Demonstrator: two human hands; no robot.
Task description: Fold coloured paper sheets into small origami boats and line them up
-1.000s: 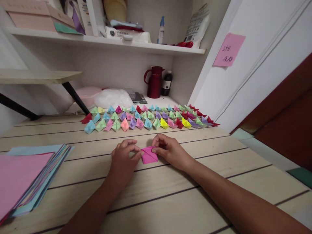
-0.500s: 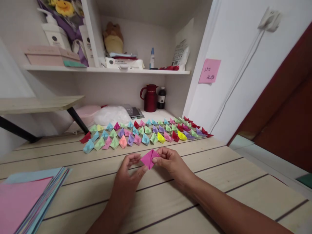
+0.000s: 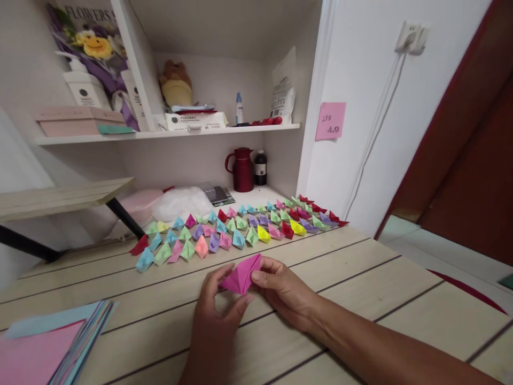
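Observation:
A folded magenta origami paper [image 3: 242,274] is held a little above the table, a crease running down its middle. My right hand [image 3: 282,291] pinches its right side between thumb and fingers. My left hand [image 3: 218,302] curves around the left corner, its fingertips close to or touching the paper. The left thumb is apart from the fingers, below the paper's lower edge. Beyond both hands, several rows of small folded paper boats [image 3: 201,246] in many colours stand on the wooden table [image 3: 344,339].
A stack of coloured paper sheets [image 3: 38,347] lies at the near left. A small raised shelf [image 3: 66,198] on black legs stands behind it. At the back are a plastic bag [image 3: 182,203], a dark red jug [image 3: 242,170] and a dark bottle [image 3: 260,168].
The magenta paper has tilted and turned, showing a wider folded face. My left thumb has come away from its lower edge. The camera view has shifted a little.

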